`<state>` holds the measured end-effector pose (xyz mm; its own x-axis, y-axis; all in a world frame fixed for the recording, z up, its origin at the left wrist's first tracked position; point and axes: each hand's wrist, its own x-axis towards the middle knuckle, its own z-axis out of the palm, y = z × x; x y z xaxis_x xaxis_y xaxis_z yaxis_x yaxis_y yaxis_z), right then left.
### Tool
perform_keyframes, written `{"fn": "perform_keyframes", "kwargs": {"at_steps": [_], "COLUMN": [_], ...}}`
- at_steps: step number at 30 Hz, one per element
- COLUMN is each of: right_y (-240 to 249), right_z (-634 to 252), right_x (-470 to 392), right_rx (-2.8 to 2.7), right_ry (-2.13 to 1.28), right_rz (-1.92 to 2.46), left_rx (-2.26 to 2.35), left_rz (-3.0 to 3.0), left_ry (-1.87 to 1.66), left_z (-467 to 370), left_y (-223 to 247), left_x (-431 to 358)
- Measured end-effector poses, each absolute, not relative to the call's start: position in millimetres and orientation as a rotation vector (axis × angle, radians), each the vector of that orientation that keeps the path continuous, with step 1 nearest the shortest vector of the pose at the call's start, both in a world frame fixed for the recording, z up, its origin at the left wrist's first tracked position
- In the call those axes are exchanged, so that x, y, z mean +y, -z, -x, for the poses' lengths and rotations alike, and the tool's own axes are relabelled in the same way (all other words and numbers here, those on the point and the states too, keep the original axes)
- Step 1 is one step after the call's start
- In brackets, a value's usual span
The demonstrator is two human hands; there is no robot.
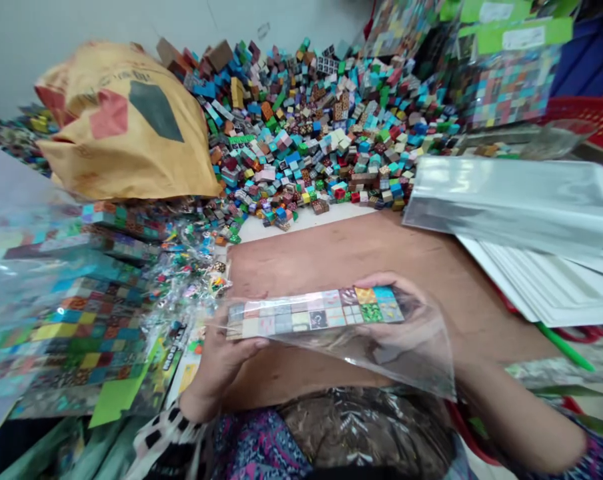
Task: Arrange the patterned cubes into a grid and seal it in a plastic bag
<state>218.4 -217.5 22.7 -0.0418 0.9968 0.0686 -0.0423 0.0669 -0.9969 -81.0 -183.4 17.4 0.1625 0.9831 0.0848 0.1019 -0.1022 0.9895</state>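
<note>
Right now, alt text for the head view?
Left hand and right hand hold a clear bag with two rows of patterned cubes over a brown board. Behind is a heap of loose cubes, a yellow sack left, clear sleeves and white sheets right.

One each: left hand (226, 363), right hand (399, 310), held cube bundle (309, 313), yellow bag (131, 127), brown board (306, 257).

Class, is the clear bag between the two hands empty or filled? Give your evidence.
Not empty: two rows of patterned blocks show through the clear bag.

The red basket (594, 119) is cut off, the right hand (399, 310) partly hidden.
</note>
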Motion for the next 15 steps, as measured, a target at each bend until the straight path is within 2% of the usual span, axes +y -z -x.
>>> {"fn": "perform_keyframes", "kwargs": {"at_steps": [8, 11, 15], "right_y": [-26, -31, -35], "right_z": [-223, -223, -223], "right_x": [-213, -211, -210], "right_rx": [-1.223, -1.209, -1.207], "right_ry": [-1.35, -1.456, -1.436], "right_rz": [1.125, 1.17, 1.238], "left_rx": [1.152, 1.169, 1.273], "left_rz": [-1.695, -1.705, -1.612], "left_ry": [-1.191, -1.166, -1.073], "left_z": [82, 87, 95], "left_y": [-20, -13, -2], "left_x": [-180, -180, -182]}}
